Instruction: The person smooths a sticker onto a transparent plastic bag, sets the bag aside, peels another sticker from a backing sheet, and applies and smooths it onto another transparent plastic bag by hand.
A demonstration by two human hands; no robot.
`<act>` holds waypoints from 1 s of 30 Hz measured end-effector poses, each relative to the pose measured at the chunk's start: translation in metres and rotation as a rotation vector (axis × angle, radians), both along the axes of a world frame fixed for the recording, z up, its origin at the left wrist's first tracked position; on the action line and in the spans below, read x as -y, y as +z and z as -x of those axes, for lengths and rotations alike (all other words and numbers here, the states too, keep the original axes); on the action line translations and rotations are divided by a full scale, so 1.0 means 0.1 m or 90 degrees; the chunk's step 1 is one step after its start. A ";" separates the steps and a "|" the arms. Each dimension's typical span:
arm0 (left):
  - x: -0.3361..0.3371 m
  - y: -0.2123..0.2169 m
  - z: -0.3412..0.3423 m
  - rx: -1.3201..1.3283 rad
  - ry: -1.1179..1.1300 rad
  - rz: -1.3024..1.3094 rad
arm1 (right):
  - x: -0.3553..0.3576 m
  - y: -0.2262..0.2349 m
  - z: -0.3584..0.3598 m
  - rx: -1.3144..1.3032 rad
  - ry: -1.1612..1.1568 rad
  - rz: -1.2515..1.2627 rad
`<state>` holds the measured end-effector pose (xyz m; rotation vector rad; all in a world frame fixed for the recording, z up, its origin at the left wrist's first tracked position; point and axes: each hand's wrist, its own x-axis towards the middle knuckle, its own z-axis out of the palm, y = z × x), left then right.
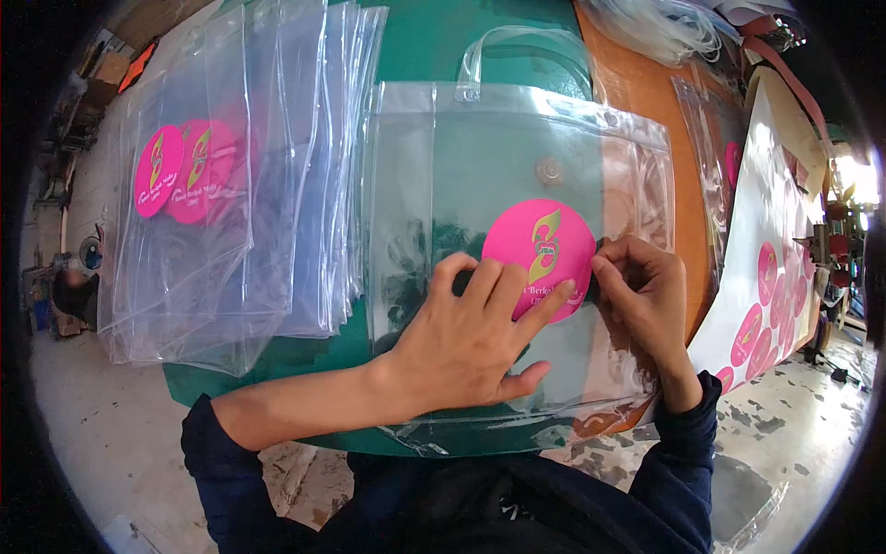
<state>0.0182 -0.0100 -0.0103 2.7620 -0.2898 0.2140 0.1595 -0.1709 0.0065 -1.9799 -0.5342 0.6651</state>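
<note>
A clear plastic bag (pixel 415 231) with a looped handle (pixel 535 35) at its far edge lies flat in front of me. On it is a round pink sticker (pixel 508 231) with a green and yellow emblem. My left hand (pixel 461 332) rests over the sticker's lower left part, fingers spread and outstretched, thumb apart. At the sticker's right edge, my right hand (pixel 651 295) pinches the rim between thumb and forefinger. Whether that edge is lifted off the plastic I cannot tell. A small round snap button (pixel 549 170) shows above the sticker.
To the left lies a stack of clear bags (pixel 305 203), pink stickers on the top ones. Under the work are a green mat (pixel 415 42) and a brown tabletop (pixel 637 92). A white sheet of pink stickers (pixel 752 314) hangs past the right edge, near bundled clear plastic strips (pixel 660 32).
</note>
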 end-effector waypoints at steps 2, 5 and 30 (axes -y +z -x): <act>0.03 0.01 -0.04 0.012 0.008 0.005 | 0.00 0.03 0.00 -0.014 0.000 0.042; 0.06 0.03 -0.04 0.030 0.000 0.001 | -0.01 0.03 0.01 -0.049 -0.022 0.026; 0.12 0.07 -0.02 0.089 0.001 0.024 | 0.00 0.01 0.01 -0.031 -0.013 0.021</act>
